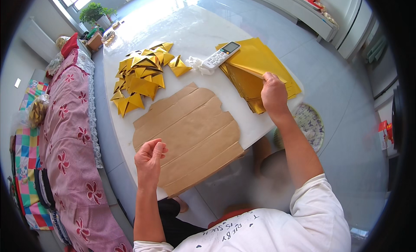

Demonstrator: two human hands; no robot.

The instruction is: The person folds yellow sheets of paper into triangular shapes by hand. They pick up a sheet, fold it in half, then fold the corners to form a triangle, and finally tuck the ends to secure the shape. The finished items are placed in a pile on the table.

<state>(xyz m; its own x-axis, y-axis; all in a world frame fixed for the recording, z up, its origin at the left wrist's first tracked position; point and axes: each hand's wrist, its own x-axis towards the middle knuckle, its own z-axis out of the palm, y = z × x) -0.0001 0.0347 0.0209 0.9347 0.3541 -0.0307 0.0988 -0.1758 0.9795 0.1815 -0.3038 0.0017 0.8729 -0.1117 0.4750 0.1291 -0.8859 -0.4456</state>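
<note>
My right hand [274, 95] pinches the edge of a gold foil paper sheet [260, 57], lifting it a little from the stack of gold sheets [245, 89] at the table's right side. Over the near left edge of a flat brown cardboard sheet [190, 130], my left hand [149, 160] is loosely closed, thumb against curled fingers, and I see nothing in it. Beyond the cardboard lies a heap of folded gold paper pieces [141, 74]. One folded piece [178, 66] sits just right of that heap.
A white remote control [222, 55] rests against the gold stack, beside a crumpled white tissue [198, 64]. All this is on a white table [182, 31]. Left of it runs a sofa with a pink flowered cover [71, 135]. A round patterned stool [310, 124] stands by the right corner.
</note>
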